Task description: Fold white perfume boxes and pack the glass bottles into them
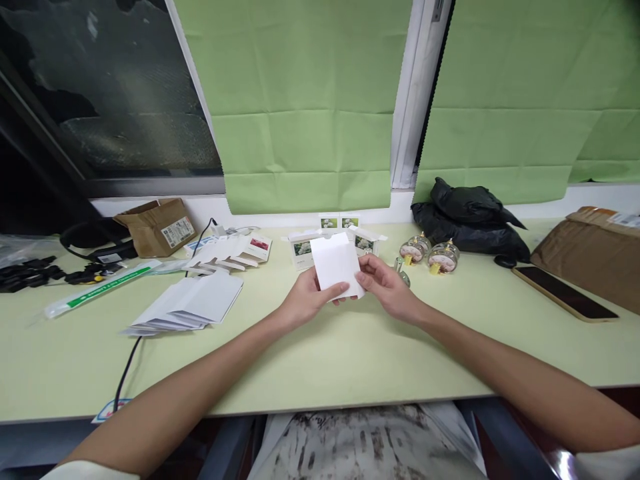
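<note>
While left hand and right hand pinch white carton by left and right edges over middle of table, piece judged light, stiffish but easily creased; side edges best hold. Surface pale, smooth-looking; flattened cartons left, glass bottles right. Green blinds hang on far side.
</note>
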{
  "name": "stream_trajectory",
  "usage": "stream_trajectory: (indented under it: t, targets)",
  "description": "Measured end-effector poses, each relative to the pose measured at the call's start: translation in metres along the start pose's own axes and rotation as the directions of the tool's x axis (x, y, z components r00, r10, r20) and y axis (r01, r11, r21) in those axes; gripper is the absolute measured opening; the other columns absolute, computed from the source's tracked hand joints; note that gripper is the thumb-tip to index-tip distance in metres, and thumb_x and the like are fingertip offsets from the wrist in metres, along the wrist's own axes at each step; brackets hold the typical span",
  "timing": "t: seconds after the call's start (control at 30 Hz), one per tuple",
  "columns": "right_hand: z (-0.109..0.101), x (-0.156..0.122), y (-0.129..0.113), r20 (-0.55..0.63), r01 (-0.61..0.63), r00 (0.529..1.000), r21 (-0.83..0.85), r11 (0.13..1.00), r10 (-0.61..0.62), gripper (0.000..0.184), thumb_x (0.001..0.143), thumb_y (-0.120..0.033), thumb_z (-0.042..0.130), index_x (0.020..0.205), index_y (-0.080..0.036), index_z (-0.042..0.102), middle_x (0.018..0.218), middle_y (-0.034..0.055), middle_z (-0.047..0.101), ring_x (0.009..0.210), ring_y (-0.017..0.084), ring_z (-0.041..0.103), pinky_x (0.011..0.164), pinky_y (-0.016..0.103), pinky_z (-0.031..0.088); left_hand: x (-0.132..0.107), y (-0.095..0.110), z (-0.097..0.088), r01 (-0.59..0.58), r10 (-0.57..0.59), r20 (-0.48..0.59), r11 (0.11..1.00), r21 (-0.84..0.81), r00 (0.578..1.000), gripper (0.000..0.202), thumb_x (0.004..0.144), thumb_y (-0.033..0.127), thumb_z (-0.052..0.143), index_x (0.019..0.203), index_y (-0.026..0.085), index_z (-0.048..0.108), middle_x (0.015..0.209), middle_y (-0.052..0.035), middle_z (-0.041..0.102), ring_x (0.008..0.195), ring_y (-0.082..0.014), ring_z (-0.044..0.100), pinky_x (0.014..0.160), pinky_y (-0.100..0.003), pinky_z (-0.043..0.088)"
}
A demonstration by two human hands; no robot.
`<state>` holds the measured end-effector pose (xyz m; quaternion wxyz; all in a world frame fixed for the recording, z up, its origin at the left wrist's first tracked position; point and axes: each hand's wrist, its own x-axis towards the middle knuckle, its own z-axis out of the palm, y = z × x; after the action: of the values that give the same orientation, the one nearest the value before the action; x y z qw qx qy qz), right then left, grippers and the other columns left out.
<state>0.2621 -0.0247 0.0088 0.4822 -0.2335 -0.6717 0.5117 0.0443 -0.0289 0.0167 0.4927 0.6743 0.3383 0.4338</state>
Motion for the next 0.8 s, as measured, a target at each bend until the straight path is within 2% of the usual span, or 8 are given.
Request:
stream_trajectory:
  t: [0.1, 0.2, 0.3, 0.43, 0.53, 0.67, 0.8]
  targets:
    - [-0.002, 0.001, -0.005, -0.039, -0.035, 0.999, 0.001, 0.999, 0.035, 0.044, 0.094, -0.063, 0.070, 0.109, -0.023, 0.061, 0.101, 0.0032, 0.067, 0.083, 0.017, 0.067, 0.079, 0.035, 0.061, 0.000, 0.002, -0.002, 0.000, 0.000, 0.018, 1.000, -0.007, 1.000, 0.046, 0.090, 0.049, 0.078, 0.118, 0.013, 0.072, 0.110, -0.0146, 0.080, 0.091, -0.0274, 0.076, 0.078, -0.038, 0.063]
    - [-0.004, 0.001, -0.010, -0.062, -0.047, 0.997, 0.003, 0.999, 0.047, 0.045, 0.093, -0.065, 0.070, 0.108, -0.022, 0.063, 0.096, 0.0026, 0.067, 0.082, 0.017, 0.067, 0.079, 0.035, 0.061, 0.000, 0.005, -0.005, 0.010, -0.009, 0.033, 1.000, -0.018, 0.999, 0.046, 0.089, 0.049, 0.079, 0.117, 0.013, 0.073, 0.108, -0.0143, 0.081, 0.088, -0.0268, 0.076, 0.078, -0.039, 0.063]
    - [-0.004, 0.001, -0.011, -0.048, -0.053, 0.997, 0.038, 0.998, 0.054, 0.043, 0.091, -0.061, 0.075, 0.106, -0.022, 0.064, 0.095, 0.0021, 0.067, 0.083, 0.017, 0.067, 0.078, 0.033, 0.061, -0.001, 0.007, -0.007, 0.028, -0.025, 0.060, 0.998, -0.058, 0.998, 0.047, 0.088, 0.049, 0.080, 0.118, 0.013, 0.073, 0.110, -0.0151, 0.080, 0.089, -0.0269, 0.076, 0.079, -0.039, 0.063]
    - [-0.006, 0.000, -0.011, -0.031, -0.116, 0.992, 0.124, 0.985, 0.121, 0.041, 0.089, -0.056, 0.080, 0.103, -0.022, 0.063, 0.091, -0.0001, 0.066, 0.080, 0.015, 0.066, 0.078, 0.032, 0.060, -0.002, 0.012, -0.008, 0.083, -0.066, 0.149, 0.990, -0.115, 0.987, 0.052, 0.090, 0.049, 0.079, 0.126, 0.012, 0.071, 0.120, -0.0184, 0.078, 0.094, -0.0274, 0.077, 0.079, -0.038, 0.062]
    - [-0.008, 0.000, -0.010, 0.005, -0.129, 0.992, 0.125, 0.984, 0.129, 0.038, 0.090, -0.053, 0.080, 0.103, -0.021, 0.062, 0.092, 0.0001, 0.067, 0.079, 0.015, 0.066, 0.075, 0.030, 0.058, -0.002, 0.013, -0.010, 0.113, -0.083, 0.205, 0.984, -0.140, 0.975, 0.052, 0.090, 0.046, 0.080, 0.127, 0.011, 0.071, 0.119, -0.0199, 0.078, 0.096, -0.0273, 0.077, 0.080, -0.037, 0.062]
    - [-0.006, 0.001, -0.004, -0.049, -0.078, 0.996, 0.043, 0.996, 0.081, 0.040, 0.088, -0.052, 0.082, 0.102, -0.022, 0.059, 0.093, 0.0012, 0.067, 0.078, 0.015, 0.065, 0.066, 0.028, 0.056, -0.001, 0.008, -0.010, 0.126, -0.100, 0.172, 0.981, -0.147, 0.980, 0.050, 0.088, 0.045, 0.082, 0.123, 0.010, 0.073, 0.116, -0.0196, 0.078, 0.090, -0.0254, 0.076, 0.081, -0.038, 0.063]
    - [-0.003, 0.001, 0.009, -0.137, -0.028, 0.990, -0.050, 0.998, 0.021, 0.041, 0.089, -0.054, 0.080, 0.099, -0.023, 0.055, 0.084, -0.0013, 0.063, 0.072, 0.015, 0.062, 0.059, 0.026, 0.054, -0.001, 0.003, -0.005, 0.093, -0.081, 0.103, 0.988, -0.123, 0.991, 0.046, 0.089, 0.045, 0.081, 0.121, 0.011, 0.073, 0.115, -0.0167, 0.079, 0.084, -0.0222, 0.075, 0.080, -0.038, 0.063]
